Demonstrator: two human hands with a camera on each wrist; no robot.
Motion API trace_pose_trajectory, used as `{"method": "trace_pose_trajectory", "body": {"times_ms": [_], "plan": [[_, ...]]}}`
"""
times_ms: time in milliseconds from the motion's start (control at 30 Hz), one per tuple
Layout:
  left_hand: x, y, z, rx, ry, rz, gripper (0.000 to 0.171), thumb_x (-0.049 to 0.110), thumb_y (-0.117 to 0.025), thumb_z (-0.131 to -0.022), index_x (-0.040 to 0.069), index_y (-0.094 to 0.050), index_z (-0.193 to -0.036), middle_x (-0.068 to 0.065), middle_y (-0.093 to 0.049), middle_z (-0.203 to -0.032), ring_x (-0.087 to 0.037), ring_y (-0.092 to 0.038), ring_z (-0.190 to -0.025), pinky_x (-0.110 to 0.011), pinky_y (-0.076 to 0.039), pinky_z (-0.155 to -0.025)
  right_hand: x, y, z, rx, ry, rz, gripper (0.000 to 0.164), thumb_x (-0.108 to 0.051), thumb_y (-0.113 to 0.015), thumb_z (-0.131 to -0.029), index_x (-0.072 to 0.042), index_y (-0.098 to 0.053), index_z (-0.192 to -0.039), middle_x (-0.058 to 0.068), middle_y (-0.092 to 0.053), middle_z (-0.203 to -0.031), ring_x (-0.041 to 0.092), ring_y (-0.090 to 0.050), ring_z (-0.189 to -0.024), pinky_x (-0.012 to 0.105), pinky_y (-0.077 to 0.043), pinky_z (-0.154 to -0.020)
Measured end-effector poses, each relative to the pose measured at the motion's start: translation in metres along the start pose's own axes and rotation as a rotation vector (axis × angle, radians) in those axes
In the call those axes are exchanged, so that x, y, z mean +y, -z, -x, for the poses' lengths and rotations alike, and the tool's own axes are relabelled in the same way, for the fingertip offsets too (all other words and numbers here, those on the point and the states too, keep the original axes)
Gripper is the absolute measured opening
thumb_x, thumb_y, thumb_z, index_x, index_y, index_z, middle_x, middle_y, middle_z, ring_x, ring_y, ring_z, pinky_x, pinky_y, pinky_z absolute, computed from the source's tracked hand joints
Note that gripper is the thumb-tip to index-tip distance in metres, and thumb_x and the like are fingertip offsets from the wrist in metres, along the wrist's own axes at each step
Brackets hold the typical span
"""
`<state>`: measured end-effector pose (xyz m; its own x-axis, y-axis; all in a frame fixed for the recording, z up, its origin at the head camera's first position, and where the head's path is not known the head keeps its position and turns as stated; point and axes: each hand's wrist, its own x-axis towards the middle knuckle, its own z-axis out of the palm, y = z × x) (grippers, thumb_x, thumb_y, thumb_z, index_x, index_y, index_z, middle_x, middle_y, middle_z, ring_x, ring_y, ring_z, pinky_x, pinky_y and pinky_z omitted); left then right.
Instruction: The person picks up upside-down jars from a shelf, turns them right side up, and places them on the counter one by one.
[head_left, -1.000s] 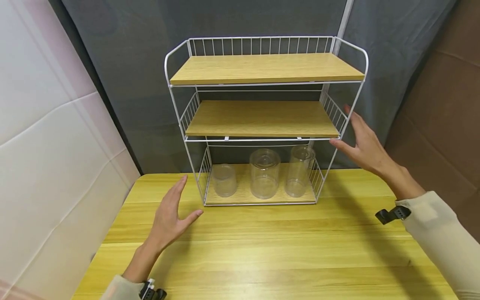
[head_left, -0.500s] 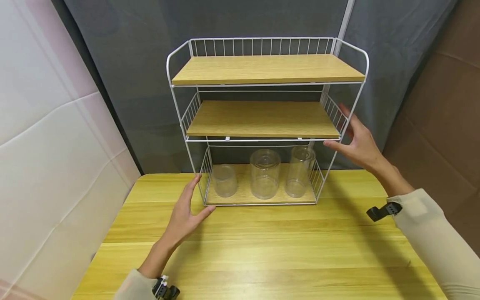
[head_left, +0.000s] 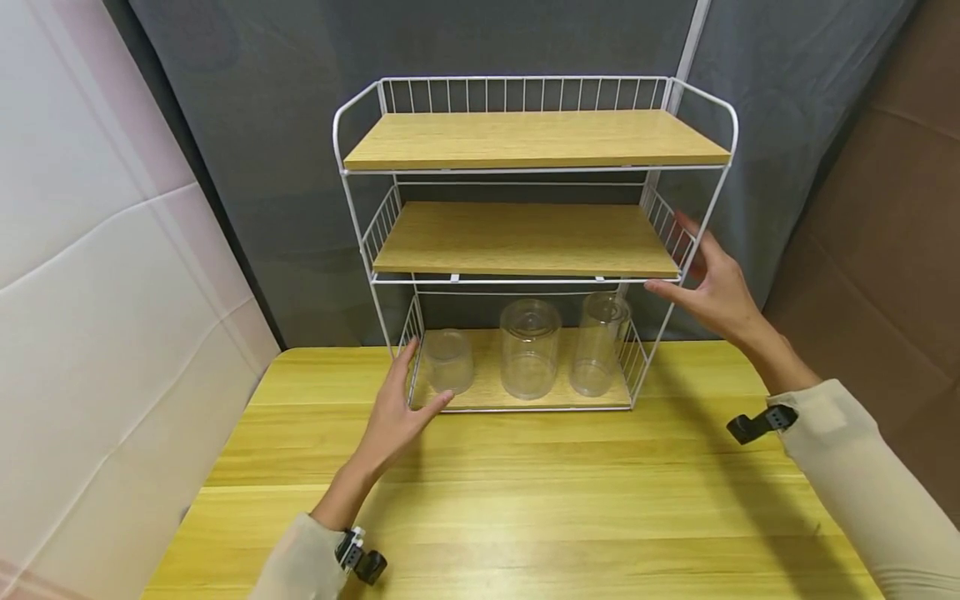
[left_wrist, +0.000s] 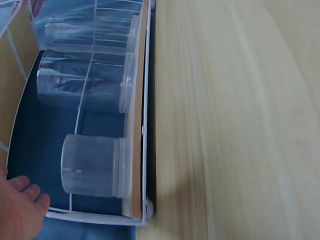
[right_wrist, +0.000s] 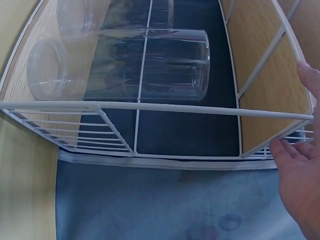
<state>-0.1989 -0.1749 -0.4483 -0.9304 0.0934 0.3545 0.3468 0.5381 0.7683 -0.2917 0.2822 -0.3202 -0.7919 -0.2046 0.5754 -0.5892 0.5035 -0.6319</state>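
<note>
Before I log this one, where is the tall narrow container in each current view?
Head: tall narrow container right of centre, slightly below mid-height.
Left wrist: tall narrow container upper left, sideways.
Right wrist: tall narrow container upper half, left of centre, sideways.
Shared landmark: the wide container beside it.

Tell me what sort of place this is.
Probably a makeshift indoor workspace, though I can't be certain: a wood-grain table in front of dark, cloth-like sheeting, with a white wire rack on it holding clear containers.
</note>
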Motion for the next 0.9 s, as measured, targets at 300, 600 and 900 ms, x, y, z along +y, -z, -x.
{"method": "trace_pose_trajectory", "body": {"times_ms": [300, 600, 900], "plan": [[-0.005, -0.014, -0.016, -0.002, 0.061, 0.047, 0.102, 0.037, -0.08, -0.096, 0.012, -0.015, -0.171, -0.013, -0.018, -0.176, -0.038, -0.019, -0.161, -0.064, -0.022, -0.127, 0.002, -0.004, 0.0, -0.002, -0.002, -0.101, 0.1, 0.007, -0.085, -0.084, -0.015, -0.033, -0.167, 0.023, -0.047, -0.16, 0.031, -0.053, -0.143, 0.014, -0.047, -0.107], [-0.009, -0.024, -0.033, 0.025, 0.085, 0.042, 0.105, 0.032, -0.083, -0.093, 0.005, -0.016, -0.169, -0.02, -0.021, -0.174, -0.041, -0.021, -0.16, -0.061, -0.021, -0.129, 0.003, -0.004, 0.001, 0.011, -0.009, -0.155, 0.095, 0.009, -0.082, -0.086, -0.01, -0.034, -0.165, 0.025, -0.048, -0.158, 0.03, -0.051, -0.145, 0.014, -0.046, -0.109], [-0.017, -0.035, -0.044, 0.06, 0.098, 0.038, 0.108, 0.024, -0.087, -0.088, 0.001, -0.017, -0.168, -0.025, -0.026, -0.171, -0.042, -0.026, -0.158, -0.058, -0.021, -0.13, 0.002, -0.005, 0.001, -0.002, -0.011, -0.167, 0.092, 0.008, -0.082, -0.087, -0.008, -0.034, -0.163, 0.026, -0.046, -0.159, 0.035, -0.047, -0.148, 0.015, -0.045, -0.11]]}}
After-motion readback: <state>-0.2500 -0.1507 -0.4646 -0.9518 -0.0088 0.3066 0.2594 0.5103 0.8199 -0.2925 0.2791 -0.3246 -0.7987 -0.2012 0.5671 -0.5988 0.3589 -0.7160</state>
